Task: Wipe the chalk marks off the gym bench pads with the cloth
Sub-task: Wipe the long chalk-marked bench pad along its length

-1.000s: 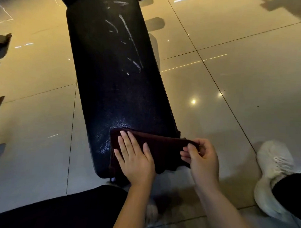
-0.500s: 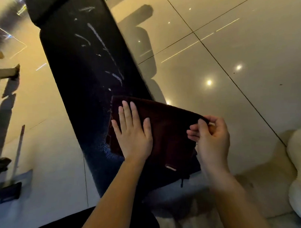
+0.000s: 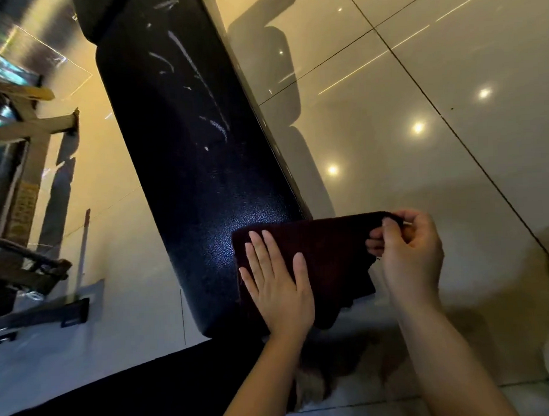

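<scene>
Cloth [image 3: 327,255] slid back toward near end of bench pad [image 3: 197,167]. Left hand [image 3: 277,285] flat on cloth, fingers [image 3: 262,251] straight. Right hand [image 3: 408,249] pinches cloth's right corner. Chalk marks [image 3: 197,76] well beyond left fingers.

The bench pad [image 3: 203,166] is covered in black pebbled leather-like vinyl with a fine grain, faintly glossy where light strikes near the cloth. White chalk marks [image 3: 197,73] lie on it as dry, powdery, matt streaks. The cloth [image 3: 327,252] is a dark maroon fabric, soft and fuzzy with a short nap, wholly matt. The floor [image 3: 418,78] is large polished tiles, smooth and mirror-glossy, reflecting ceiling lights and divided by thin dark grout lines.
</scene>
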A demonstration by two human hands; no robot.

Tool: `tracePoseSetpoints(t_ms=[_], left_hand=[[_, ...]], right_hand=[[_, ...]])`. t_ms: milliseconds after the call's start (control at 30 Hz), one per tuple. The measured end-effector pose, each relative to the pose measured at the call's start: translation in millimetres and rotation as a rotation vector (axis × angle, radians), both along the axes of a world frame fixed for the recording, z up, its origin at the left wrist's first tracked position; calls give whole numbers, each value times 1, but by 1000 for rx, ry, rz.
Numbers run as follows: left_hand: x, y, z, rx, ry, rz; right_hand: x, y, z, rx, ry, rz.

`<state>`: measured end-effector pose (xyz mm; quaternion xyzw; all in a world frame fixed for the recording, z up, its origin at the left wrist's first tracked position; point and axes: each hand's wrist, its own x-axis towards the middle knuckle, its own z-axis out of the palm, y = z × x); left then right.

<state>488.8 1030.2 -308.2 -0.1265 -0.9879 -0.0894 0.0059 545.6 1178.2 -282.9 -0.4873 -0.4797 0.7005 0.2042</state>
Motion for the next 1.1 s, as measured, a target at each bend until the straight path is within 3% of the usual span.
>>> tracePoseSetpoints(t_ms=[133, 267, 400, 567, 667, 833, 1000, 1100], left_hand=[[-98, 12, 30, 1, 37, 118], [-149, 5, 43, -34, 94, 9], [-120, -34, 29, 31, 68, 72], [-38, -87, -4, 75, 27, 312], [-15, -86, -13, 94, 15, 372], [7, -60, -14, 15, 42, 116], [-52, -11, 11, -112, 94, -273], [-69, 6, 16, -111, 126, -283]], right_hand=[[-23, -26, 17, 23, 85, 182], [-46, -57, 36, 20, 164, 312], [-53, -35, 27, -22, 176, 210], [-50, -43, 25, 22, 209, 466], [-39, -45, 21, -20, 206, 446], [-20, -10, -2, -31, 130, 301], [-8, 21, -13, -14, 39, -16], [-9, 30, -14, 86, -1, -69]])
